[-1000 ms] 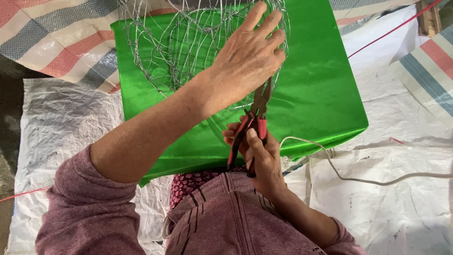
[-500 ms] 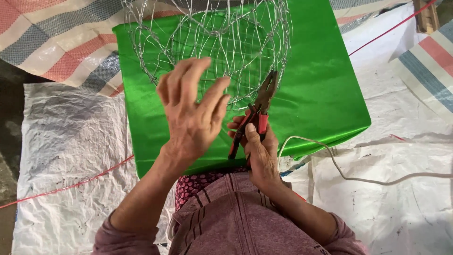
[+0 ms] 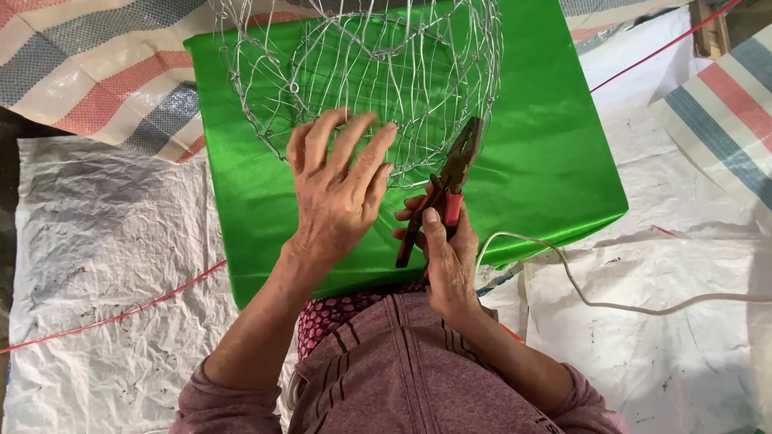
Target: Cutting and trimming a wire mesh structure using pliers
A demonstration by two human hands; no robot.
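Risk, cut ends: the round silver wire-mesh frame [image 3: 362, 80] is a web of thin strands, and your left hand [image 3: 334, 197] hovers over its near rim with fingers spread. I judge that a loose wire end could prick a fingertip if you press down without looking.

Risk, slipping tool: the red-handled steel pliers [image 3: 441, 197] point their nose at the frame's near right edge. If the nose misses the strand, it could glance off and bend a neighbouring wire.

Risk, sliding base: the frame sits on a smooth green satin-covered box [image 3: 547, 161]. That slick cloth may let the frame shift under a sideways pull.

Left hand: open, palm down, holding nothing; whether the fingertips actually touch the mesh I cannot tell.

Right hand [image 3: 446, 257]: wrapped around the pliers' handles, thumb on top; the jaws look close together, with nothing visibly gripped.

Frame position: directly ahead of both hands, its rim under your left fingertips and just beside the pliers' nose.

Nearby: a white cord [image 3: 611, 304] trails across the white woven sheet [image 3: 104, 241] to your right, well apart from the frame.
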